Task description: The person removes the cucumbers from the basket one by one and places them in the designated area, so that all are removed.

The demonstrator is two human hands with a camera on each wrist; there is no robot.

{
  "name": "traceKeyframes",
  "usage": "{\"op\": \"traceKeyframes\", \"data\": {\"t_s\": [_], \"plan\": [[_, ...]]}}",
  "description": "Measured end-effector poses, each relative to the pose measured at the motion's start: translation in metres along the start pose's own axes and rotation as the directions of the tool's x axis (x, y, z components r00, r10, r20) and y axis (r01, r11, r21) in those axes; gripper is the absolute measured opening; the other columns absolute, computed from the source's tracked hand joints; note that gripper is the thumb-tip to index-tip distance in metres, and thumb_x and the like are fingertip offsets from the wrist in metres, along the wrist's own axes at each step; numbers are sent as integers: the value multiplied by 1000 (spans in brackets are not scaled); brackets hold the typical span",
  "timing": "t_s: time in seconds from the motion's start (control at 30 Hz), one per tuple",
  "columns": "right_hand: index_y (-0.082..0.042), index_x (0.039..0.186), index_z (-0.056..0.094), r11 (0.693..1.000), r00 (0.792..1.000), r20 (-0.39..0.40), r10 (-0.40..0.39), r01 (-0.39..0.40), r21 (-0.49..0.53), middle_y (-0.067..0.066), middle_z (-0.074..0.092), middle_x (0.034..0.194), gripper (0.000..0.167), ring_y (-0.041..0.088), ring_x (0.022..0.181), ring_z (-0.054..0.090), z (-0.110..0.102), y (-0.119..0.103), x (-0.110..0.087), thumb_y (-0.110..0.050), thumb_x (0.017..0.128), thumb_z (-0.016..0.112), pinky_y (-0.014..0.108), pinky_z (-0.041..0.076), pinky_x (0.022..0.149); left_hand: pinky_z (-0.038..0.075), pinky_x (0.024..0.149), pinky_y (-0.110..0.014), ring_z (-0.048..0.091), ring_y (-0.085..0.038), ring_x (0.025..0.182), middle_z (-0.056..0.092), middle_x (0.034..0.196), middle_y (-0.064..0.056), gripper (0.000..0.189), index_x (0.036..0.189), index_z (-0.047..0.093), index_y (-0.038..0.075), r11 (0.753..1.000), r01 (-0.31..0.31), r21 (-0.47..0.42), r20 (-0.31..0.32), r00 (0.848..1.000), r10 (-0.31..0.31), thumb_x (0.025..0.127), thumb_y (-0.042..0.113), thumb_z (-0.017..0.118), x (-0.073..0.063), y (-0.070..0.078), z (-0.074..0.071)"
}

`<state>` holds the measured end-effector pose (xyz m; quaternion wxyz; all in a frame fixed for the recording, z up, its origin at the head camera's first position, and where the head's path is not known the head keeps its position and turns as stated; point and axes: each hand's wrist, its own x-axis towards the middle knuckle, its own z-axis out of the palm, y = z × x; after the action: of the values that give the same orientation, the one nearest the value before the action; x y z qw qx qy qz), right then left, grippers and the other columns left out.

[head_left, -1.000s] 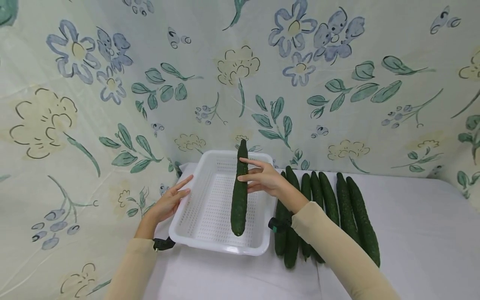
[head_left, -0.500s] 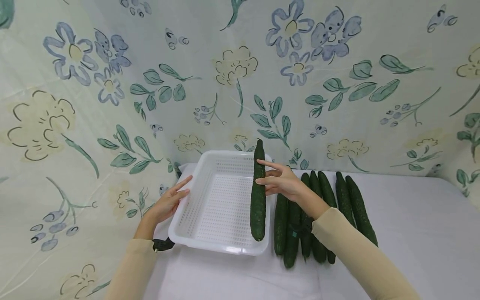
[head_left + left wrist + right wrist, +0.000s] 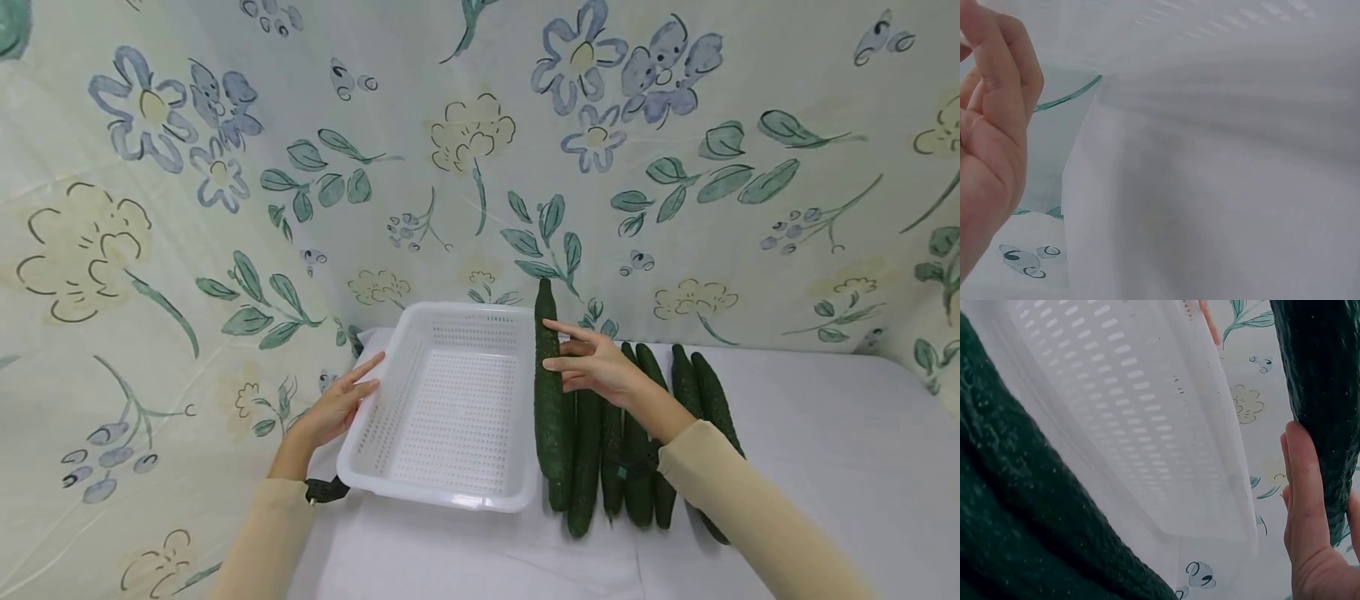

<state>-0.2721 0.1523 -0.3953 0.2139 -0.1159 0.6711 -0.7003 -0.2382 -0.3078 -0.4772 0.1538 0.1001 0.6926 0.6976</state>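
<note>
My right hand pinches a long dark green cucumber by its upper part. In the head view the cucumber hangs lengthwise just beyond the basket's right rim, overlapping the leftmost cucumber in the row. The right wrist view shows the fingers along one side of the held cucumber. My left hand touches the left rim of a white perforated plastic basket, index finger and thumb extended. In the left wrist view my left hand appears at the left edge; its exact contact with the basket is hidden.
Several cucumbers lie side by side on the white cloth-covered table, right of the basket. My right forearm covers parts of them. A floral curtain hangs behind the table and along the left.
My right hand has carried the cucumber rightward, from over the basket's inside to past its right rim. The left hand and the basket have stayed in place.
</note>
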Motion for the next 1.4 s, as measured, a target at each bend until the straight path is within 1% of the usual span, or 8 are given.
{"op": "traceKeyframes", "data": {"t_s": [0.23, 0.37, 0.5, 0.67, 0.8, 1.0, 1.13, 1.4], "plan": [[-18, 157, 35, 998, 999, -9, -32, 31, -55, 28, 28, 149, 77, 17, 82, 62, -28, 5, -8, -11, 91, 74, 35, 56, 71, 56, 80, -34, 66, -24, 106, 43, 146, -26, 57, 160, 23, 29, 1000, 7, -13, 11, 1000, -7, 108, 19, 45, 1, 0, -1], [-18, 157, 33, 995, 999, -15, -40, 39, -88, 28, 27, 151, 77, 17, 88, 62, -44, 6, -14, -10, 92, 72, 35, 56, 72, 56, 78, -34, 66, -23, 105, 45, 146, -24, 57, 160, 24, 29, 1000, 14, -6, 6, 1000, -14, 108, 19, 45, 0, 1, -1], [-17, 158, 32, 993, 999, -10, -41, 40, -110, 27, 20, 155, 76, 18, 95, 63, -58, 8, -22, -10, 94, 71, 36, 55, 74, 56, 82, -38, 65, -26, 109, 45, 146, -23, 57, 160, 24, 30, 1000, 22, -5, -1, 1000, -22, 108, 20, 46, 0, 1, 0], [-17, 159, 29, 992, 999, -9, -35, 33, -120, 28, 21, 154, 77, 18, 94, 63, -75, 17, -33, -10, 94, 70, 38, 56, 74, 56, 83, -39, 65, -27, 110, 46, 145, -22, 56, 159, 27, 32, 1000, 28, -11, -15, 999, -29, 108, 20, 46, -1, 1, 0], [-20, 159, 29, 990, 999, -21, -31, 28, -137, 31, 13, 157, 77, 17, 96, 65, -91, 25, -41, -12, 95, 70, 39, 56, 76, 56, 81, -36, 66, -25, 107, 50, 142, -20, 56, 159, 28, 32, 999, 32, -17, -13, 999, -32, 108, 20, 47, -1, 1, 0], [-23, 159, 28, 987, 998, -35, -50, 44, -156, 31, 3, 160, 74, 14, 98, 64, -117, 34, -54, -10, 97, 66, 39, 56, 75, 57, 76, -33, 68, -24, 103, 50, 141, -22, 57, 161, 22, 28, 1000, 2, 3, 31, 1000, -2, 109, 20, 44, 0, 2, -3], [-23, 160, 25, 984, 998, -33, -51, 44, -172, 33, 0, 159, 74, 12, 102, 63, -133, 36, -64, -9, 99, 64, 39, 55, 75, 57, 75, -31, 68, -23, 101, 50, 141, -22, 57, 160, 24, 29, 1000, 5, 4, 14, 1000, -5, 108, 20, 46, 1, 3, -3], [-27, 161, 21, 972, 997, -46, -55, 43, -232, 35, -8, 158, 74, -1, 108, 58, -172, 40, -88, -5, 101, 58, 37, 55, 78, 57, 75, -31, 67, -24, 102, 48, 143, -22, 58, 160, 25, 30, 1000, 22, -7, 2, 1000, -22, 108, 19, 47, 1, 2, -1]]}}
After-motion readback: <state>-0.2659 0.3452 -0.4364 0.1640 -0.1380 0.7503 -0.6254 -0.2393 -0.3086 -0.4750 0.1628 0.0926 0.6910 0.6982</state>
